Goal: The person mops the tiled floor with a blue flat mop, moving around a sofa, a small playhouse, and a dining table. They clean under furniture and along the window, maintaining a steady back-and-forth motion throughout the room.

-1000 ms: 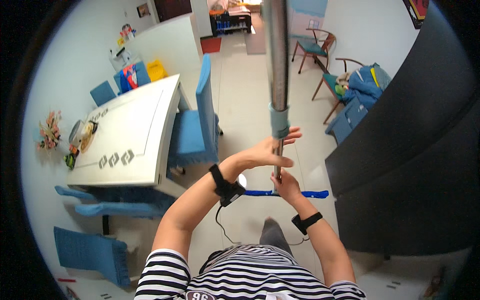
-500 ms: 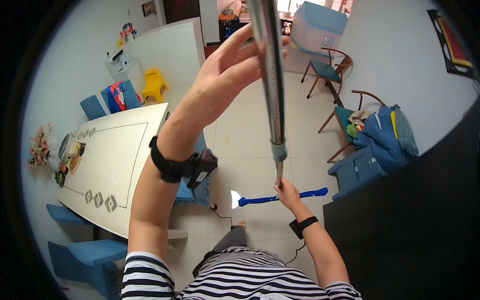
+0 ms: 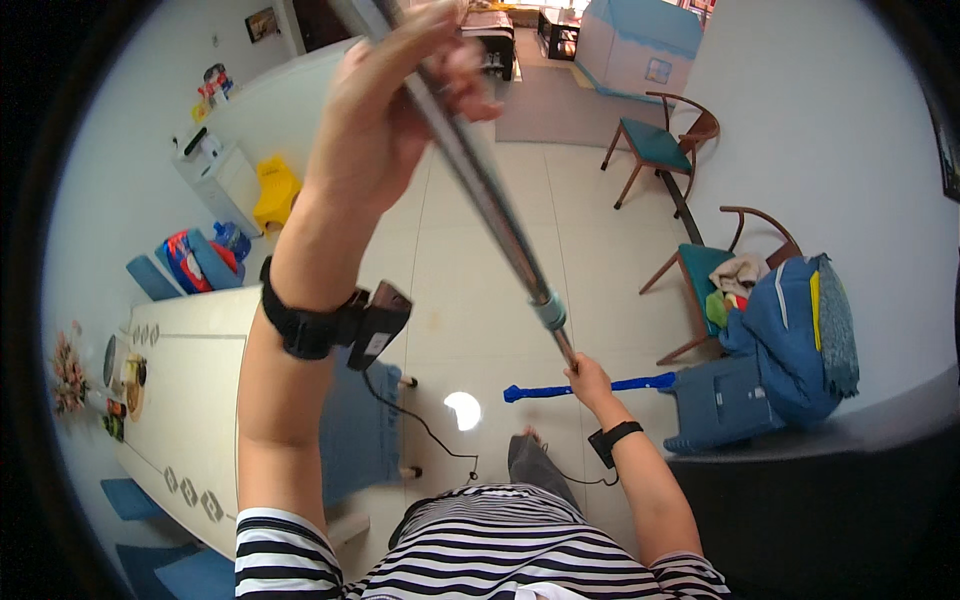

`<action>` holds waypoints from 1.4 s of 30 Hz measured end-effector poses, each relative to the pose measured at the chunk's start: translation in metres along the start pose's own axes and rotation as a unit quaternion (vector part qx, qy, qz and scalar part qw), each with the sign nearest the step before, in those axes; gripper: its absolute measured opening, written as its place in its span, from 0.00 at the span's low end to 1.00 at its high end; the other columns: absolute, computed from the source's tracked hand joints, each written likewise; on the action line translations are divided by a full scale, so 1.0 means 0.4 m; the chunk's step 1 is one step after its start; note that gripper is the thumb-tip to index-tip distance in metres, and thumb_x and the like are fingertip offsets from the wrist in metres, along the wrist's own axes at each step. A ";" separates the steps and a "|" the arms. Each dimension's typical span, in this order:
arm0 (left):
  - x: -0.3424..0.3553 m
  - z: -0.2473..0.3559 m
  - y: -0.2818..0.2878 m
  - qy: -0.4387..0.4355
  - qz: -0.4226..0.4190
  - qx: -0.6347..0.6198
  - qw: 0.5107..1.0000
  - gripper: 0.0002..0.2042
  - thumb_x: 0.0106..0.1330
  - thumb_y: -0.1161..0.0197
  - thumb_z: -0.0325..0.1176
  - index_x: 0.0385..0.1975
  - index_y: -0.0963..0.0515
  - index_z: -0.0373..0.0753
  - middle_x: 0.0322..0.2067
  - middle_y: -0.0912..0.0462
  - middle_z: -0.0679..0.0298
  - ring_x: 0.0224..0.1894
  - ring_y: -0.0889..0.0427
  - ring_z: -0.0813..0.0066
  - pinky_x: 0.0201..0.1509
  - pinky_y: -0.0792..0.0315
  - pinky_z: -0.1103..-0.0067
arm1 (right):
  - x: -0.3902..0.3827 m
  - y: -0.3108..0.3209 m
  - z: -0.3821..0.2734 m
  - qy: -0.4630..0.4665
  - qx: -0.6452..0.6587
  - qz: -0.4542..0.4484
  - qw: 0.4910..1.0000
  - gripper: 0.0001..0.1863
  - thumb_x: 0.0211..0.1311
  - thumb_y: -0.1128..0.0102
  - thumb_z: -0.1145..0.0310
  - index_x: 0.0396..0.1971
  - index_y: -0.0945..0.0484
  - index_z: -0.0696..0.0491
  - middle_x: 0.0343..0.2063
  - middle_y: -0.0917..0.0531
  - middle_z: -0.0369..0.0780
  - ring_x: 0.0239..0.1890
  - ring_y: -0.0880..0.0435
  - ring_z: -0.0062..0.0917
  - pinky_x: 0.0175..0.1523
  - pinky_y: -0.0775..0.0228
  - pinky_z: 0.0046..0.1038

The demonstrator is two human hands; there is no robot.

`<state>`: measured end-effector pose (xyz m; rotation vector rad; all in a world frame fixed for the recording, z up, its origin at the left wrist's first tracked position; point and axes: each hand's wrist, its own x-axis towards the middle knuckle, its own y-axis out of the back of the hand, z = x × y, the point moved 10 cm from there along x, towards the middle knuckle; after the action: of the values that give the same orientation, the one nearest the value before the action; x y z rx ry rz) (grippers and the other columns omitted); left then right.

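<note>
A mop with a shiny metal pole (image 3: 480,185) slants from the upper left down toward the floor. My left hand (image 3: 395,95) is high on the pole, its fingers curled around it and somewhat blurred. Lower down, below the pale green collar (image 3: 549,311), my right hand (image 3: 590,381) is closed on the thinner part of the pole. The long narrow blue mop head (image 3: 545,392) lies crosswise on the tiles, partly hidden behind my right hand. Each wrist wears a black strap with a small device.
At left stand a pale dining table (image 3: 200,370) and a blue-covered seat (image 3: 360,440). To the right are two wooden chairs (image 3: 655,145), one heaped with clothes, and a grey-blue bin (image 3: 720,410) close to the mop head. A black surface (image 3: 800,510) fills the lower right.
The pole's upper end has swung left together with my left hand, so the pole now leans more. In view, the mop head and my right hand sit a little further right.
</note>
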<state>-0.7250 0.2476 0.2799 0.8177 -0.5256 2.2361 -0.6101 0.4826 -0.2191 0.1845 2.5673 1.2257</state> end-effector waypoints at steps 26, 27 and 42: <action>0.795 -0.818 0.587 -0.066 0.173 0.006 0.983 0.16 0.67 0.47 0.35 0.17 0.40 0.44 0.08 0.38 0.68 0.09 0.41 0.79 0.19 0.36 0.78 | 1.311 0.425 0.102 -0.144 0.413 -0.006 0.899 0.12 0.69 0.43 0.67 0.41 0.20 0.60 0.27 0.16 0.41 0.28 0.16 0.22 0.35 0.24 0.22; 0.830 -0.858 0.605 -0.068 0.169 0.006 0.983 0.16 0.67 0.47 0.35 0.17 0.40 0.44 0.08 0.38 0.67 0.09 0.41 0.78 0.19 0.36 0.78 | 1.356 0.418 0.089 -0.132 0.437 -0.016 0.889 0.12 0.69 0.43 0.66 0.43 0.20 0.60 0.29 0.15 0.42 0.30 0.15 0.23 0.36 0.24 0.23; 1.253 -1.439 0.895 -0.039 0.209 0.048 0.976 0.12 0.66 0.40 0.33 0.22 0.35 0.42 0.11 0.34 0.66 0.12 0.37 0.77 0.21 0.35 0.76 | 2.183 0.424 -0.404 -0.105 0.760 -0.394 0.506 0.30 0.68 0.44 0.49 0.56 0.29 0.59 0.51 0.21 0.43 0.51 0.20 0.26 0.48 0.25 0.23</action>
<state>-1.4976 0.5629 0.1600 0.9126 -0.6822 2.6375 -1.4916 0.6771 -0.1687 -0.4382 2.0959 -1.4045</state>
